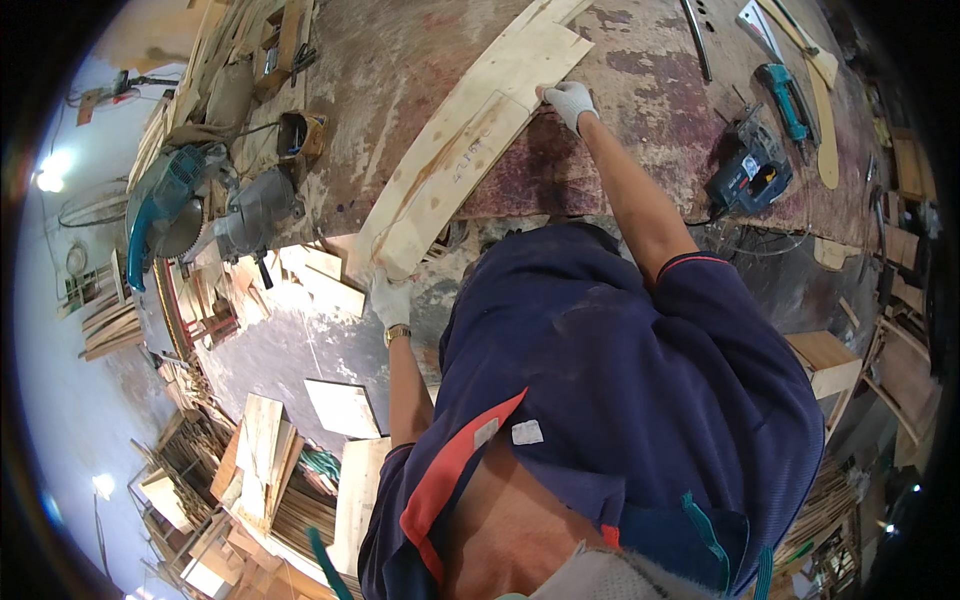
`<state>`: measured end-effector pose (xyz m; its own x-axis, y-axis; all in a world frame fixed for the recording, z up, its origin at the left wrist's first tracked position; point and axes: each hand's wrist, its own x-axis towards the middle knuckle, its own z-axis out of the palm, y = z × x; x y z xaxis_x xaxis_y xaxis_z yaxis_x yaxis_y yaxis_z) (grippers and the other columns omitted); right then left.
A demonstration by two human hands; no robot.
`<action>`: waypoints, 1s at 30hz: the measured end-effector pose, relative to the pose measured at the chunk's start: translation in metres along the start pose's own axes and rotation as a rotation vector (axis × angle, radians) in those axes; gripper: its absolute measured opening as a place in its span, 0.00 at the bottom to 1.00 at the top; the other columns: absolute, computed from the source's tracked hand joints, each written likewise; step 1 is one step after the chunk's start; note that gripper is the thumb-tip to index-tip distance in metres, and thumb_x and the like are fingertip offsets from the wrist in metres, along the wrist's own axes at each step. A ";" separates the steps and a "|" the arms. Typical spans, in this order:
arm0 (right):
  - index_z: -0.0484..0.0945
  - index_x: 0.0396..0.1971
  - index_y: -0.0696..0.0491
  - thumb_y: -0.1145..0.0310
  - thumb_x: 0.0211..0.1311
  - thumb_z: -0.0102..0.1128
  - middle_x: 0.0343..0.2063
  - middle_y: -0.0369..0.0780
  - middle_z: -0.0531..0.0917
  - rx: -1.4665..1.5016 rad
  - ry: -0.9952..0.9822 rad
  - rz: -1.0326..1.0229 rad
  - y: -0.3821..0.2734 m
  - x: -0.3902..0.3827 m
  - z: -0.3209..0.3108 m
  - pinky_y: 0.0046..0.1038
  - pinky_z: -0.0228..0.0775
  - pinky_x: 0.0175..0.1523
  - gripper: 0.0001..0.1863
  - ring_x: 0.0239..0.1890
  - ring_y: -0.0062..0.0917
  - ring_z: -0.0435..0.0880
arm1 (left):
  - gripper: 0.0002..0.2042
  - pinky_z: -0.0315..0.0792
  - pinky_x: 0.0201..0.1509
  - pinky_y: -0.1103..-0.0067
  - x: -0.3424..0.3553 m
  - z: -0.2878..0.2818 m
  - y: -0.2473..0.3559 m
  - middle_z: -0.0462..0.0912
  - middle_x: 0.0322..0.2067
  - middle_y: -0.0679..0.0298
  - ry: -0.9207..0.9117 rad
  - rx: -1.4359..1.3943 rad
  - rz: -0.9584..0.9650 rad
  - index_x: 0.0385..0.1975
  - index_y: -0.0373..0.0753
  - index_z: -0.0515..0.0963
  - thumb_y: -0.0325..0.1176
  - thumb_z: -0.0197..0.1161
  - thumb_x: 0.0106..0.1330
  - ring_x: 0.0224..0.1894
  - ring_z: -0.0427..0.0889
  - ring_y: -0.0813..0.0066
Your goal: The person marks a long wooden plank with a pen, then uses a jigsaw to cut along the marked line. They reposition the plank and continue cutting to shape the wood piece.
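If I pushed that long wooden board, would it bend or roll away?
The wooden board would probably feel stiff, since it looks like wood with brown grain streaks. It likely won't roll, because it's flat and wide. It might tip if pushed too far out, as its near end sticks past the workbench edge.

A dark navy-blue fabric shirt (pixel 610 370) had short sleeves (pixel 740 320), thin red piping (pixel 690 257) edging the right one, and a broad red-orange neck strip (pixel 450 475), while off-white fabric gloves (pixel 572 98) covered the right hand (pixel 573 104) and left hand (pixel 391 299), the latter beside a gold-toned wristwatch (pixel 397 333).
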<state>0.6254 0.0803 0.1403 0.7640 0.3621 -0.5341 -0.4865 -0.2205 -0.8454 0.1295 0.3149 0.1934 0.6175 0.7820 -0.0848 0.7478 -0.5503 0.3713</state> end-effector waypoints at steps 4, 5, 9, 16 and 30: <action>0.83 0.47 0.61 0.61 0.64 0.72 0.34 0.40 0.88 0.035 -0.044 -0.055 0.009 0.003 0.008 0.26 0.80 0.37 0.20 0.35 0.25 0.88 | 0.45 0.77 0.56 0.65 0.005 -0.008 -0.007 0.83 0.52 0.44 -0.067 -0.026 -0.067 0.67 0.36 0.71 0.43 0.84 0.46 0.53 0.83 0.47; 0.83 0.47 0.61 0.61 0.65 0.72 0.35 0.40 0.88 -0.034 -0.019 -0.080 0.014 0.014 -0.008 0.26 0.80 0.37 0.19 0.36 0.25 0.87 | 0.44 0.77 0.56 0.65 0.007 0.000 0.003 0.83 0.52 0.44 -0.110 -0.049 -0.080 0.66 0.36 0.72 0.42 0.83 0.47 0.53 0.83 0.48; 0.84 0.46 0.63 0.58 0.66 0.70 0.38 0.40 0.89 -0.157 -0.075 -0.065 -0.014 -0.030 0.030 0.28 0.78 0.41 0.21 0.39 0.24 0.86 | 0.37 0.77 0.55 0.66 -0.001 -0.029 -0.017 0.82 0.51 0.43 -0.088 -0.054 -0.133 0.60 0.34 0.75 0.40 0.81 0.50 0.51 0.83 0.50; 0.86 0.44 0.60 0.57 0.62 0.71 0.35 0.43 0.90 -0.247 0.107 -0.208 0.004 -0.016 0.015 0.30 0.77 0.41 0.21 0.35 0.27 0.87 | 0.39 0.75 0.60 0.64 0.002 -0.010 -0.008 0.81 0.54 0.45 -0.085 0.155 0.004 0.65 0.33 0.70 0.42 0.78 0.55 0.57 0.80 0.48; 0.86 0.41 0.63 0.62 0.58 0.67 0.31 0.49 0.89 -0.176 0.096 -0.151 -0.027 -0.029 0.033 0.34 0.78 0.39 0.19 0.33 0.33 0.89 | 0.40 0.70 0.68 0.60 0.010 -0.012 -0.009 0.72 0.66 0.45 0.036 0.455 0.303 0.73 0.40 0.64 0.33 0.67 0.56 0.67 0.71 0.42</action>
<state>0.6023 0.1055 0.1795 0.8632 0.3172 -0.3927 -0.2888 -0.3278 -0.8995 0.1256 0.3314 0.2003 0.8190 0.5738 -0.0011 0.5726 -0.8173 -0.0644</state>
